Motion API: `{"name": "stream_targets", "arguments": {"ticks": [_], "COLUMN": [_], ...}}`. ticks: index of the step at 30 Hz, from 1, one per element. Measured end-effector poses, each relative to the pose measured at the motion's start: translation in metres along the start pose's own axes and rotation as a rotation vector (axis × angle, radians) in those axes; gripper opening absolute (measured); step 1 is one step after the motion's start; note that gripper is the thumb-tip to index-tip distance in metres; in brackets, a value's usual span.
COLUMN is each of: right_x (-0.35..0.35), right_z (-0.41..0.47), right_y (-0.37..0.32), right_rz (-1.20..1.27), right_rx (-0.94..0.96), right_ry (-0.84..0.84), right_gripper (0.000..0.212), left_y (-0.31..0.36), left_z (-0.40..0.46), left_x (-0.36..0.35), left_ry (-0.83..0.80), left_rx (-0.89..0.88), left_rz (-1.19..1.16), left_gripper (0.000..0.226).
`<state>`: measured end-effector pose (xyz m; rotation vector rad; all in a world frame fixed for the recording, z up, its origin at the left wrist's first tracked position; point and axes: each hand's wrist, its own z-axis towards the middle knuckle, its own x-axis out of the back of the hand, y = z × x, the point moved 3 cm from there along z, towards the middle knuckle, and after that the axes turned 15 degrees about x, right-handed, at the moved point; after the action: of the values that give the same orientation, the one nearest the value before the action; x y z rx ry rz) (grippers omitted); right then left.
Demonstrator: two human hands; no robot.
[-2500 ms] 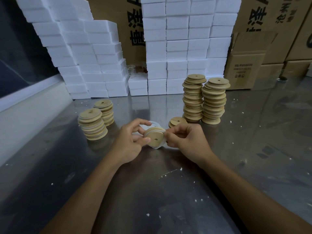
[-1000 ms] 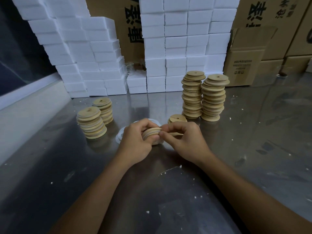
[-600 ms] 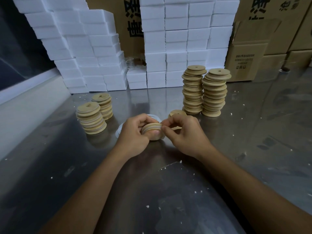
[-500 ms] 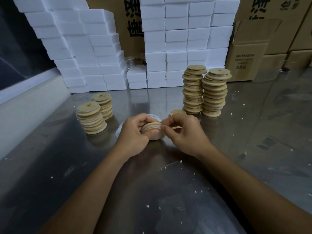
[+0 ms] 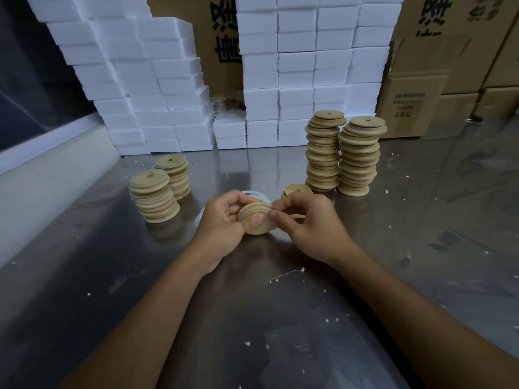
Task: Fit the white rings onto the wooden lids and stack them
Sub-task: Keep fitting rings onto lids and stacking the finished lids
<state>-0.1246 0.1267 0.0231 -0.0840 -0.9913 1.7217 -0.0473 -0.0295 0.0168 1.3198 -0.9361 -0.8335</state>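
Running from the left edge of the steel table [image 5: 421,262], two short stacks [image 5: 154,199] of wooden lids stand near the wall; pale bands show between their layers, so these look like the finished ones, rings already on. Just right of them the left hand [image 5: 224,223] is closed around a single lid [image 5: 257,219] held on edge just above the tabletop, thumb pressed on its near face, fingers curled behind. A white ring [image 5: 254,210] sits around that lid's rim. Loose rings [image 5: 254,194] lie flat on the table behind and beside this hand, mostly hidden. The right hand [image 5: 309,220] meets the lid from the other side, thumb and forefinger pinched at its edge, apparently pressing the ring into its groove; whether it is seated all round I cannot tell. Behind the right hand a couple of lids [image 5: 296,190] lie on the table, and further right two tall stacks [image 5: 341,155] rise, seemingly bare wood waiting for rings. By that count, the smaller share is done and much remains. White foam blocks [image 5: 295,68] and cardboard boxes [image 5: 410,105] line the back.
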Motion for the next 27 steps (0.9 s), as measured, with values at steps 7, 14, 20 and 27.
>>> {"name": "stream_targets", "arguments": {"ticks": [7, 14, 20, 27], "right_x": [0.0014, -0.0001, -0.0016, 0.0007], "right_z": [0.0015, -0.0015, -0.001, -0.0019], "right_y": [0.0059, 0.007, 0.0045, 0.0047], "right_rz": [0.114, 0.142, 0.234, 0.148], "right_rx": [-0.112, -0.134, -0.183, -0.151], "right_ry": [0.02, -0.021, 0.001, -0.001], "right_gripper": [0.005, 0.01, 0.008, 0.007], "left_y": [0.0005, -0.0025, -0.003, -0.003], "left_z": [-0.0005, 0.0004, 0.0003, -0.0008], "left_x": [-0.0001, 0.0025, 0.0022, 0.0018], "left_ry": [-0.03, -0.04, -0.043, -0.035], "left_rx": [0.024, 0.059, 0.077, 0.094], "left_rz": [-0.051, -0.11, -0.119, -0.106], "left_gripper": [0.022, 0.02, 0.02, 0.019]}}
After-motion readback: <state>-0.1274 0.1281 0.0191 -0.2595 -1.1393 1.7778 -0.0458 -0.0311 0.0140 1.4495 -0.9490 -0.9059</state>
